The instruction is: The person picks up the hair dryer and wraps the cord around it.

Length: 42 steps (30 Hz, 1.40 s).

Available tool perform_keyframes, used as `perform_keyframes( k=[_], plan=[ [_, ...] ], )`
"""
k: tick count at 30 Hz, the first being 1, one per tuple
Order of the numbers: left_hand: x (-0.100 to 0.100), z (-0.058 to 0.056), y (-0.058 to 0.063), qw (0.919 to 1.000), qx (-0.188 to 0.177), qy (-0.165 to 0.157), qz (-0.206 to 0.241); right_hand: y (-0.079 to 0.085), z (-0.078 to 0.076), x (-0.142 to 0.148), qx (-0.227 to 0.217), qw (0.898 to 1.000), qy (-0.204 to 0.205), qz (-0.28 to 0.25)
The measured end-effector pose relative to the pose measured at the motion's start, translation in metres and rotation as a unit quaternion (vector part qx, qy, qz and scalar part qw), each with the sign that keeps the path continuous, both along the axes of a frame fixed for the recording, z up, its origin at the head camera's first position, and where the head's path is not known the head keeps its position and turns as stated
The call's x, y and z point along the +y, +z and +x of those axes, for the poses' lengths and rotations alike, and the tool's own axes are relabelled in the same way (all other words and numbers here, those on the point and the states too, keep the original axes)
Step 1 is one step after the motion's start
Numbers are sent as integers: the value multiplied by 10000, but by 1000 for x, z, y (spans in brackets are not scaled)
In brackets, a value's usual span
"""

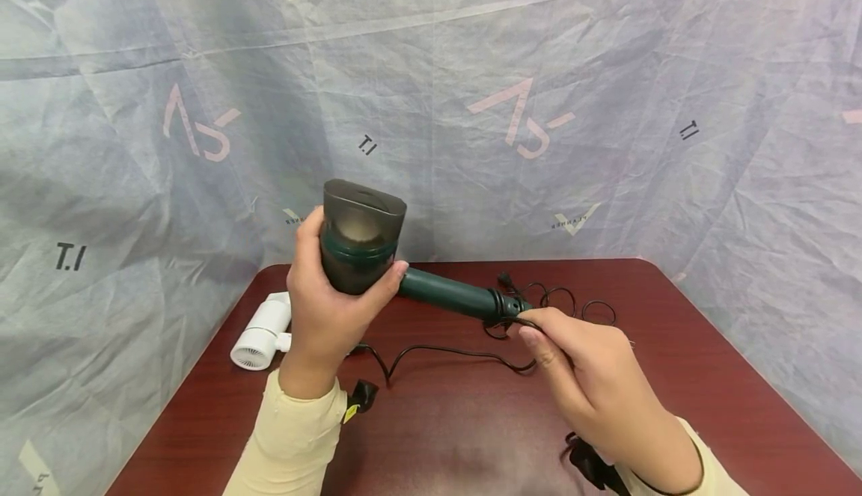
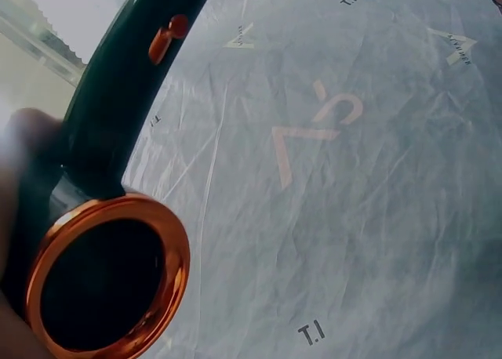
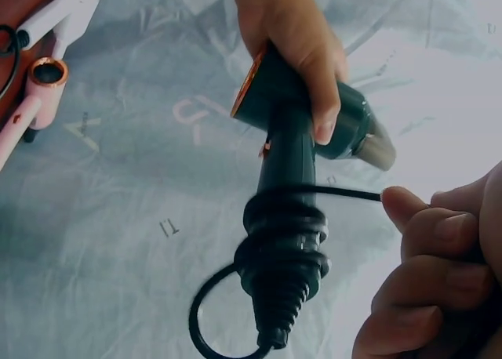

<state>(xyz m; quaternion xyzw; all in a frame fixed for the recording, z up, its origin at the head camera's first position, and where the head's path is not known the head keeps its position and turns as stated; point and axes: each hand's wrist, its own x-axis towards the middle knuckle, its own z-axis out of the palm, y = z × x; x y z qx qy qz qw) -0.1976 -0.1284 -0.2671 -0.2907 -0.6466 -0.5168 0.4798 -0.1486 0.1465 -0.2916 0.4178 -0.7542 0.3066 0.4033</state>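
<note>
A dark green hair dryer (image 1: 447, 293) is held above the table, its smoky translucent nozzle (image 1: 364, 215) pointing up in the head view. My left hand (image 1: 326, 320) grips its round head, fingers behind and thumb in front. A copper ring (image 2: 174, 257) surrounds the dryer's dark rear end in the left wrist view. In the right wrist view the black cord (image 3: 345, 191) loops around the lower handle. My right hand (image 1: 602, 376) pinches a taut stretch of that cord beside the handle's end, its other fingers curled in.
A white hair dryer (image 1: 259, 335) lies at the table's left side. A pink hair dryer (image 3: 49, 96) with a copper ring shows in the right wrist view. Black cord (image 1: 444, 348) trails over the red-brown table (image 1: 438, 421), with more loops at the back right. Grey printed cloth (image 1: 431, 107) hangs around.
</note>
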Motion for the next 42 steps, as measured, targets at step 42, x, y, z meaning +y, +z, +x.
perform_keyframes(
  k=[42],
  plan=[
    [-8, -11, -10, 9884, 208, -1435, -459, -9, -33, 15, -904, 9959, 18, -11]
  ],
)
